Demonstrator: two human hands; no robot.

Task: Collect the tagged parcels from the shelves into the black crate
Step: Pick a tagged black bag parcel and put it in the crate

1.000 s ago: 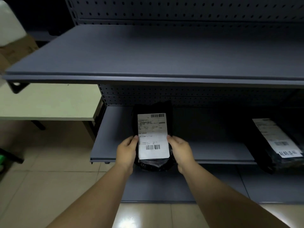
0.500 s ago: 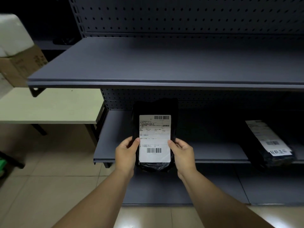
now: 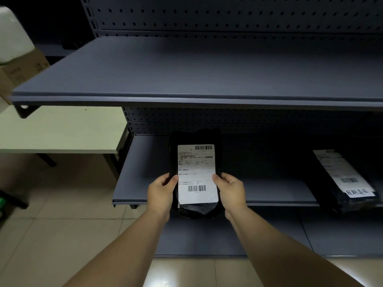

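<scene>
Hands (image 3: 161, 193) grip labelled parcel (image 3: 195, 175); second parcel (image 3: 345, 181) lies rightward on shelf (image 3: 269, 191).

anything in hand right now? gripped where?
Yes: a black parcel with a white label, held by both hands. The left hand and right hand grip its lower side edges, thumbs on the label's edges.

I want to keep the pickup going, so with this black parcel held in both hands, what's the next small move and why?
Probably draw the parcel back off the middle shelf and turn to find the crate, which is not in view. The left hand and right hand already grip its sides, label facing up. Another parcel waits to the right.
</scene>
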